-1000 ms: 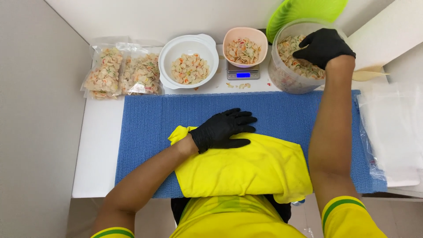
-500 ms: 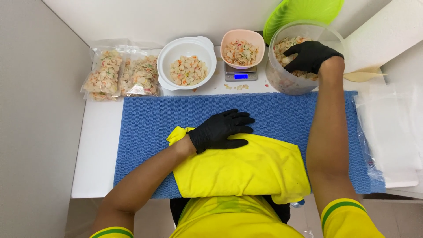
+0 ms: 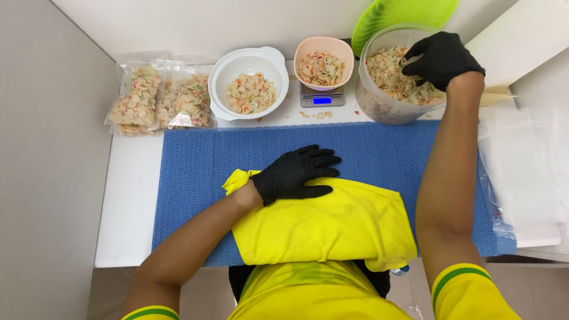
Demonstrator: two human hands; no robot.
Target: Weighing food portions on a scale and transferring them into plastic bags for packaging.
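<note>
While left hand (image 3: 299,173) lies flat, right hand (image 3: 440,57) dips.

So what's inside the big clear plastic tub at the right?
The clear plastic tub holds pale shell-shaped crackers; the right hand, in a black glove, reaches in. Its fingertips and the tub's bottom are covered.

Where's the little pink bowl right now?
In the head view, the pink bowl sits on the small scale at the table's far edge, between the white bowl and the clear tub.
</note>
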